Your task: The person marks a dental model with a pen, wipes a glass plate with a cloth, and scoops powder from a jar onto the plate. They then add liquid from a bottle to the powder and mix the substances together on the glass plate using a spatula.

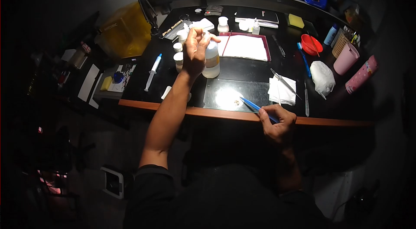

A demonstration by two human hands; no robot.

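My left hand [197,51] is raised at the top of a clear plastic bottle [211,66] with pale liquid in its lower part. Its fingers are bent around the bottle's top, and they partly hide the cap. My right hand [277,121] pinches a slim blue pointed tool [250,103] at the table's front edge; it looks like tweezers, though I cannot make out its two arms. The tool's tip points down at a glossy plate [216,92] under bright light. Close to that tip lies a tiny yellowish piece [236,103], too small to name.
Right of the plate, metal tweezers [284,82] lie on white tissue [277,95]. Farther right are a red bowl [311,45], a white bundle [322,77] and a pink cup [346,59]. A syringe [152,73] lies at left. Behind stands a maroon tray [268,51] holding white paper.
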